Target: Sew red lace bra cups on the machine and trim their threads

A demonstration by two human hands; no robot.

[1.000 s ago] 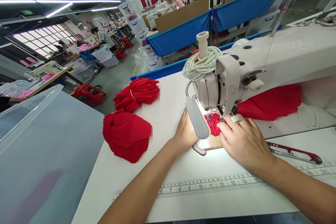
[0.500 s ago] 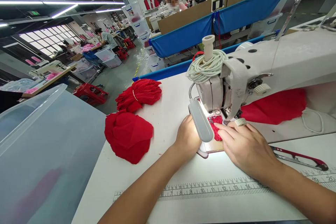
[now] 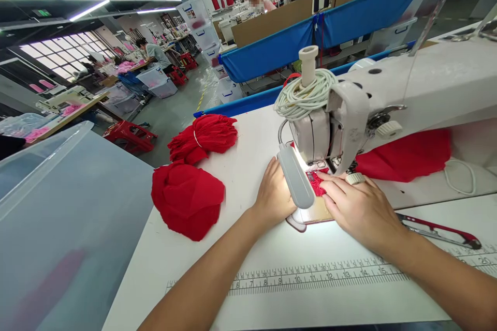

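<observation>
A white sewing machine (image 3: 407, 88) stands on the white table (image 3: 248, 165). A small red lace piece (image 3: 317, 185) lies under its needle, lit by the machine lamp (image 3: 295, 177). My right hand (image 3: 359, 209) lies flat on the lace with fingers stretched toward the needle. My left hand (image 3: 274, 194) rests on the table left of the needle, its fingertips hidden behind the lamp. More red fabric (image 3: 407, 154) sits behind the machine's arm.
Two heaps of red fabric (image 3: 188, 199) (image 3: 205, 137) lie at the table's left. A clear plastic bin (image 3: 58, 217) stands at far left. Red-handled snips (image 3: 438, 230) lie at right. A ruler strip (image 3: 318, 274) runs along the front. Other workers sit behind blue partitions (image 3: 322, 31).
Both hands have pushed forward toward the needle, and less of the red lace shows in front of it. The view shifted slightly.
</observation>
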